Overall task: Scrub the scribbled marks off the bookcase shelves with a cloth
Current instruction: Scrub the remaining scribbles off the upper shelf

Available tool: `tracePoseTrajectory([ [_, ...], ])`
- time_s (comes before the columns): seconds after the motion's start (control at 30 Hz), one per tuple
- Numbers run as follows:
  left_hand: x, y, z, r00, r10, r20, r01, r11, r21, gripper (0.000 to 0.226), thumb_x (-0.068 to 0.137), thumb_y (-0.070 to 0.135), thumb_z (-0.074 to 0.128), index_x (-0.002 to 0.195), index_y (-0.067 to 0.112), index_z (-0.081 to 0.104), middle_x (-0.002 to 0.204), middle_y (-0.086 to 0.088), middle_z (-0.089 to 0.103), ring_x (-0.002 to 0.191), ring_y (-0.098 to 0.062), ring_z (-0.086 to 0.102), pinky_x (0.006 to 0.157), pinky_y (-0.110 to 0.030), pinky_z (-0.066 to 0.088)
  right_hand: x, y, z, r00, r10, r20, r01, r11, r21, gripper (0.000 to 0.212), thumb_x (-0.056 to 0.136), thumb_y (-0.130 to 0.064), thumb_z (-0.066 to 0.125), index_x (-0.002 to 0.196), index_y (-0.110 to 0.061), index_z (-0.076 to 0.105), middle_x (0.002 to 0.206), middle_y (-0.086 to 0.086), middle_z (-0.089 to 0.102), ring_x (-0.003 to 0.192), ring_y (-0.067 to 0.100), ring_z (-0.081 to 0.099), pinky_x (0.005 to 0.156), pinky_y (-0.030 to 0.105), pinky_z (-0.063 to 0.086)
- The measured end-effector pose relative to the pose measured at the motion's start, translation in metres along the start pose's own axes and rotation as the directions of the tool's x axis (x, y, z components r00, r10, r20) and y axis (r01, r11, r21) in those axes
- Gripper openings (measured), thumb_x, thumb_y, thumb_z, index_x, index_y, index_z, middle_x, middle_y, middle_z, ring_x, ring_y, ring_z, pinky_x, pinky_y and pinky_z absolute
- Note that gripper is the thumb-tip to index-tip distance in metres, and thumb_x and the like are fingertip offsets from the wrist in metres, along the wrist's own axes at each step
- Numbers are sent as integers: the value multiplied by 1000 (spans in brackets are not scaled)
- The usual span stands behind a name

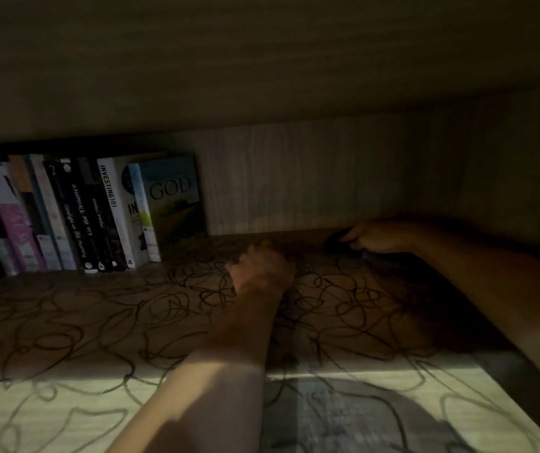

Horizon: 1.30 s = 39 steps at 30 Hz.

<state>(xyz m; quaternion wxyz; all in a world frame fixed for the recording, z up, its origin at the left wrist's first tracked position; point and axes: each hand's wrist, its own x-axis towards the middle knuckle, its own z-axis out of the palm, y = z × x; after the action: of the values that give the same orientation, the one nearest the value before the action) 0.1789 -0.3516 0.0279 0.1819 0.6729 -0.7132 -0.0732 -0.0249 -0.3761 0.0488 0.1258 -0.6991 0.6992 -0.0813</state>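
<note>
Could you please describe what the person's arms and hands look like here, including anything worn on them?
Both forearms are bare as far as the frame shows, with no sleeves, watch or gloves visible. The left hand and right hand lie in dim shadow, so rings cannot be ruled out.

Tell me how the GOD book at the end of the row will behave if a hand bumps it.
The GOD book stands last in the row, leaning on its neighbours, nothing bracing its right side, so a bump would probably tip it onto the shelf. It looks thin, likely light and slightly flexible.
</note>
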Motion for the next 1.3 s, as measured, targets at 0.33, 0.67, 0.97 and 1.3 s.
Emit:
tracePoseTrajectory([
  [0.33,2,0,2,999,35,21,-35,999,24,47,95,41,45,136,18,43,138,-10,46,127,-31,44,108,-54,24,28,-36,11,999,-41,-33,38,996,-84,36,99,-25,43,130,-13,57,139,6,51,121,25,51,106,34,38],
  [0.67,4,-2,2,998,57,6,-57,998,19,45,95,38,45,136,19,42,139,-9,46,128,-32,44,108,-52,22,47,-63,13,998,-43,-42,36,986,-166,59,95,-57,37,141,-21,46,148,5,40,130,25,43,112,37,32],
  [0.97,6,-1,3,999,43,13,-43,998,34,47,95,43,45,135,19,43,138,-9,47,127,-31,44,107,-51,24,9,-20,2,999,14,-39,-16,999,-47,34,99,-23,43,129,-18,59,136,7,54,116,22,53,101,28,41],
  [1.3,4,0,3,997,50,51,-51,998,30,52,95,43,44,140,18,38,142,-10,42,130,-32,41,109,-54,21,-28,4,-6,992,120,-39,-122,990,-76,35,99,-19,44,131,-13,57,143,8,47,126,24,47,106,31,35],
])
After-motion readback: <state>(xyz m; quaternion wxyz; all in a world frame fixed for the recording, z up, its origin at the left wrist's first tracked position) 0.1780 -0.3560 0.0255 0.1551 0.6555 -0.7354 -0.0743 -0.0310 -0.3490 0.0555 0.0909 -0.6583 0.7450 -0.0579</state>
